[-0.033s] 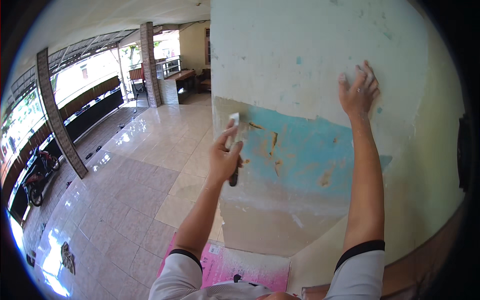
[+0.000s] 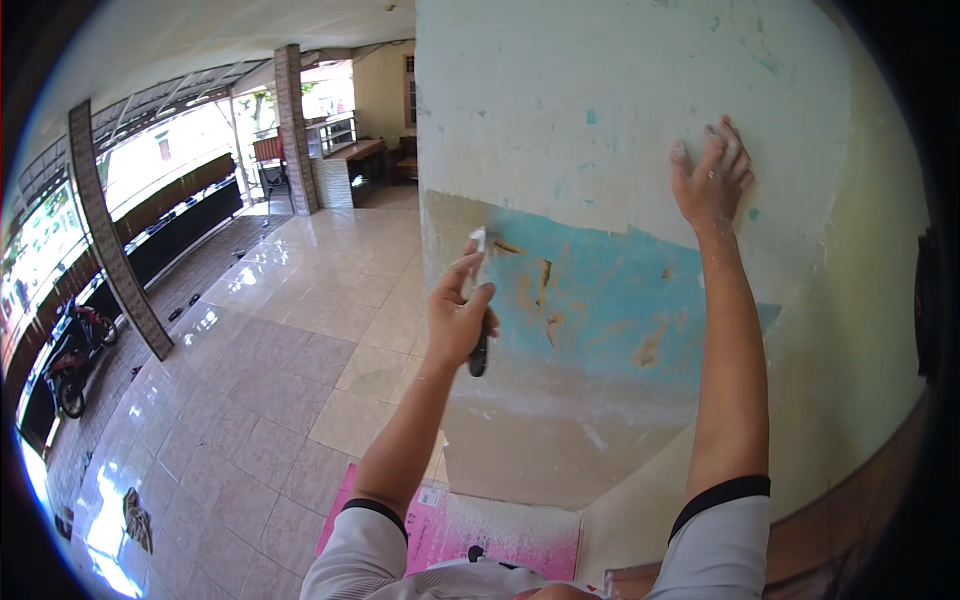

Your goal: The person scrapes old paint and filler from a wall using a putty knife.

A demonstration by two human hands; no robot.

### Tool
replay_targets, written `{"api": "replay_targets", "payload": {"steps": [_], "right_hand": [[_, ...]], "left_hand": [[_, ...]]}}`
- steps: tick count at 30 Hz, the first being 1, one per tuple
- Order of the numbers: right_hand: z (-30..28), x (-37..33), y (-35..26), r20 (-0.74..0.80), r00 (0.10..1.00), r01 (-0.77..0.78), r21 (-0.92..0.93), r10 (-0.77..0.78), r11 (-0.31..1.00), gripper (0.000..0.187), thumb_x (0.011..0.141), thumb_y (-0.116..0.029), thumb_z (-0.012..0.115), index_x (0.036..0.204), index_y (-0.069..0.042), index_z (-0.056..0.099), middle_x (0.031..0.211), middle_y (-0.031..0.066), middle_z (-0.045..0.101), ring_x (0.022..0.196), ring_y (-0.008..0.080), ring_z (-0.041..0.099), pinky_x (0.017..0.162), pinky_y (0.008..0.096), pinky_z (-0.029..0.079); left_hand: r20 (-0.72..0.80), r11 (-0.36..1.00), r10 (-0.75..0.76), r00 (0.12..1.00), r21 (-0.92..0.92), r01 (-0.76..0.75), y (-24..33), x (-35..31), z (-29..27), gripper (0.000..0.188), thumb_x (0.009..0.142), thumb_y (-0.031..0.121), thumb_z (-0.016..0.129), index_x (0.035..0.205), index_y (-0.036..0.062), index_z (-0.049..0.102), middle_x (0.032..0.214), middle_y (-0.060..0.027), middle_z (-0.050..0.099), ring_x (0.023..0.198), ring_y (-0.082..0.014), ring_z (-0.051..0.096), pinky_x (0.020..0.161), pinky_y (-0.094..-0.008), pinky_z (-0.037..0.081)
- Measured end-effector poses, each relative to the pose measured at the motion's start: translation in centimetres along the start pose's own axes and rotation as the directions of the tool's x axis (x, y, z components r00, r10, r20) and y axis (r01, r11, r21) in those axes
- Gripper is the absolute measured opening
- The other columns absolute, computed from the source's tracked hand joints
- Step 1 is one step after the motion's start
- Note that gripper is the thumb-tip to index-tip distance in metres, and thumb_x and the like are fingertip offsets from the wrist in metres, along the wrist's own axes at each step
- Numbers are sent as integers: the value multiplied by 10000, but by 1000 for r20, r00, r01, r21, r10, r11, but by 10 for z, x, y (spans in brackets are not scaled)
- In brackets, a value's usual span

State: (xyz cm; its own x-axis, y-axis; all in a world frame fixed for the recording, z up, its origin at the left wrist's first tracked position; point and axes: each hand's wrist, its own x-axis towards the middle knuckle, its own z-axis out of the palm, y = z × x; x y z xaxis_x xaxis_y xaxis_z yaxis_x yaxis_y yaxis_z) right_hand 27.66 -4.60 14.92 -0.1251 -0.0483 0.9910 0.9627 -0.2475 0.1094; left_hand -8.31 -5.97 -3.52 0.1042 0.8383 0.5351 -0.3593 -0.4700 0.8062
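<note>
My left hand (image 2: pixel 458 315) is closed around a putty knife (image 2: pixel 480 352), its black handle sticking out below the fist. The pale blade points up at the left edge of a bare patch on the wall (image 2: pixel 560 90); whether it touches the surface I cannot tell. That turquoise patch (image 2: pixel 600 290) has brown stains and a few dark cracks, with whitish, scuffed paint above it. Higher up and to the right, my right hand (image 2: pixel 714 180) rests on the wall with fingers spread, holding nothing. Whitish dust coats its fingertips.
Below the wall lies a pink sheet (image 2: pixel 425 530) speckled with white debris. Glossy floor tiles (image 2: pixel 230 400) stretch left, with a crumpled cloth (image 2: pixel 137 520) on them. Slim pillars (image 2: pixel 120 235), a motorcycle (image 2: pixel 75 360) and a wooden bench (image 2: pixel 355 150) stand farther off.
My left hand has shifted slightly right with the putty knife, nearer the turquoise patch. My right hand keeps its place on the wall.
</note>
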Motion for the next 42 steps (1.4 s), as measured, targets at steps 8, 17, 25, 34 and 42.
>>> {"api": "replay_targets", "payload": {"steps": [8, 17, 25, 34, 42], "right_hand": [[-87, -43, -83, 773, 619, -280, 49, 141, 959, 635, 947, -544, 582, 1381, -84, 529, 1311, 201, 598, 1178, 363, 590, 972, 568, 439], [-187, -94, -82, 985, 5, -993, 25, -170, 117, 701, 1073, -443, 496, 1596, -110, 168, 1019, 110, 629, 747, 164, 624, 589, 316, 547], [-162, -125, -8, 833, 531, -706, 333, 156, 625, 618, 1041, -112, 447, 1599, -34, 193, 1167, 295, 600, 1091, 469, 610, 1002, 471, 466], [-126, -166, 89, 722, 671, -421, 183, 169, 888, 687, 1021, -100, 488, 1634, -175, 188, 1158, 303, 565, 1065, 495, 599, 941, 533, 494], [-117, -193, 88, 711, 676, -435, 174, 193, 883, 704, 1020, -151, 507, 1638, -211, 175, 1125, 323, 610, 992, 500, 627, 854, 540, 522]], "left_hand": [[78, 751, -177, 981, -633, 186, 24, 6, 99, 467, 1015, 35, 460, 1473, 28, 371, 1292, -207, 545, 902, -328, 717, 759, -415, 642], [65, 721, -107, 992, -682, 122, 6, 0, 177, 497, 1015, 52, 477, 1494, 11, 346, 1408, -223, 534, 1166, -280, 666, 845, -355, 575], [440, 856, 160, 884, 384, -346, 12, 42, 180, 447, 929, 168, 677, 1361, 59, 638, 1331, -247, 643, 1199, -309, 652, 950, -400, 504], [714, -279, 518, 471, 662, -696, -56, 100, 120, 714, 920, 605, 607, 1561, 372, 399, 1694, 15, 260, 1573, -319, 177, 1207, -686, 68], [575, -196, 638, 512, 764, -614, -78, 97, 110, 600, 937, 548, 590, 1495, 337, 518, 1617, 68, 416, 1541, -227, 289, 1258, -575, 49]]}}
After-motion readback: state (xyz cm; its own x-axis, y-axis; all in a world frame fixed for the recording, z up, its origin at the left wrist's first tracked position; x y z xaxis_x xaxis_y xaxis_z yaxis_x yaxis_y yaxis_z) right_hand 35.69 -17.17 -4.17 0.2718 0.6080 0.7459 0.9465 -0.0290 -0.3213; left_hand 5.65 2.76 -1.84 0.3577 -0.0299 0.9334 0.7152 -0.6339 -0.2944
